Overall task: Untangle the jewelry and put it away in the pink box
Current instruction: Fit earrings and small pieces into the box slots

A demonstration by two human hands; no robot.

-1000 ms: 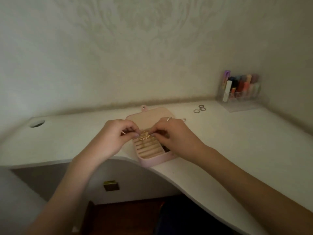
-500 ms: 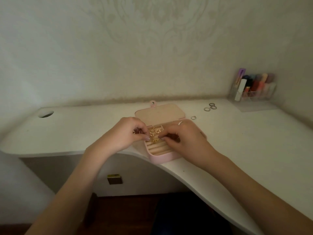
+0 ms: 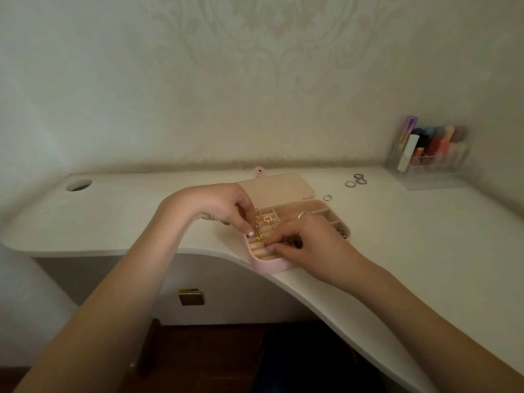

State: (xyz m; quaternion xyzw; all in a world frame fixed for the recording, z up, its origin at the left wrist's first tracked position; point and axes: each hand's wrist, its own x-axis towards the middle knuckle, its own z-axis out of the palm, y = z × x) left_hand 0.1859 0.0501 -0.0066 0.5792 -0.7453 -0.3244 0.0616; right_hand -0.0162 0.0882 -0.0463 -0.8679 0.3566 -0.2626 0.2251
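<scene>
The pink box lies open at the white desk's front edge, its lid folded back flat. Gold jewelry, small and tangled, hangs over the ring rolls at the box's left end. My left hand pinches the top of it between thumb and fingertips. My right hand covers the box's front right part, its fingertips at the jewelry's lower right; whether they grip it is hard to tell. More gold pieces lie in a back left compartment. A silver ring is on a finger of my right hand.
Three grey rings and one thin ring lie on the desk behind and right of the box. A clear organizer with cosmetics stands in the back right corner. A round cable hole is at the back left.
Both hands have come down from above the box onto the ring rolls with the gold jewelry. The camera view has shifted, so the box sits further right in frame.
</scene>
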